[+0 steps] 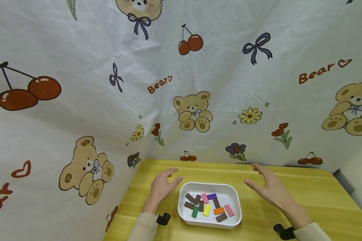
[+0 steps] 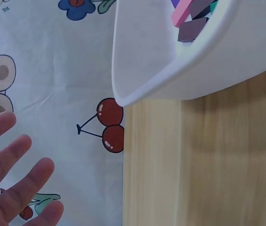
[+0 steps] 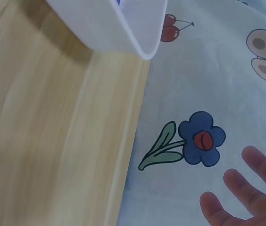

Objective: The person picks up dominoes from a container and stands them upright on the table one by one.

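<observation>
A white plastic tub (image 1: 209, 225) stands on the wooden table, holding several small rectangular blocks. Among them are dark brown blocks (image 1: 221, 217), a green block (image 1: 195, 212), a yellow block (image 1: 206, 210), an orange block (image 1: 219, 211), a purple block (image 1: 211, 196) and pink ones (image 1: 229, 210). Left of the tub hovers my left hand (image 1: 162, 187), fingers apart and holding nothing. My right hand (image 1: 270, 188) is held off to the tub's right, thumb and fingers spread, with nothing in it. Both wrist views show the loose fingertips away from the tub.
The yellowish wooden table (image 1: 259, 217) reaches back to a pale cloth (image 1: 223, 77) printed with bears, cherries, bows and flowers. This cloth hangs behind the table and along its left side. Black wrist mounts (image 1: 164, 219) sit on both forearms.
</observation>
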Available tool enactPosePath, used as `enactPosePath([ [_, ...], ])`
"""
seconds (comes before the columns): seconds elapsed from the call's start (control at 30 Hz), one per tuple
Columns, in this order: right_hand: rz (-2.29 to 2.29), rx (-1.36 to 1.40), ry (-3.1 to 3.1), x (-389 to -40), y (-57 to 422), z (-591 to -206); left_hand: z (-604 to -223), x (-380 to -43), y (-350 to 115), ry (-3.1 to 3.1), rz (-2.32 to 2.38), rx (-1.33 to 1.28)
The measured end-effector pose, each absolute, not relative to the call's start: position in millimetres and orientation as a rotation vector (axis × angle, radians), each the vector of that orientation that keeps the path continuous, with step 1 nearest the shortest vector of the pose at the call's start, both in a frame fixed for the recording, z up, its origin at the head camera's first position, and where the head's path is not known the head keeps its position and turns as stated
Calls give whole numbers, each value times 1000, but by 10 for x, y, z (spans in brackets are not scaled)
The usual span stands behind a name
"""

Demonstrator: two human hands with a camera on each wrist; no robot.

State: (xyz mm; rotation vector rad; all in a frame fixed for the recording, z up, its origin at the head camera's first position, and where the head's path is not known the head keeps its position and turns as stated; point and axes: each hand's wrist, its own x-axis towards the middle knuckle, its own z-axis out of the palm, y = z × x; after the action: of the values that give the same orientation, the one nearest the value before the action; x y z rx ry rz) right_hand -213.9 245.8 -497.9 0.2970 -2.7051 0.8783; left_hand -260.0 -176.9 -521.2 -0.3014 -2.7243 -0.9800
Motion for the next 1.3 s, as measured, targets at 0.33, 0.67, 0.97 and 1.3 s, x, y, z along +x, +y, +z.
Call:
enactPosePath([
  [0.33,975,263,-2666,-2058,2346,-4998,-5278,-2568,-1708,-2674,-1024,-252],
  [0.67,1067,267,-2676,-2043,2151,-5074,-5391,-2537,-1669,-2630,-1123,-254],
  [0.97,1203,238,-2673,-2031,1921,-5186,-5507,-2456,-1630,-2642,-1253,-192],
  [1.3,1303,216,-2708,-2037,1690,-5282,-5678,-2458,-1648,-2632,-1322,-166],
])
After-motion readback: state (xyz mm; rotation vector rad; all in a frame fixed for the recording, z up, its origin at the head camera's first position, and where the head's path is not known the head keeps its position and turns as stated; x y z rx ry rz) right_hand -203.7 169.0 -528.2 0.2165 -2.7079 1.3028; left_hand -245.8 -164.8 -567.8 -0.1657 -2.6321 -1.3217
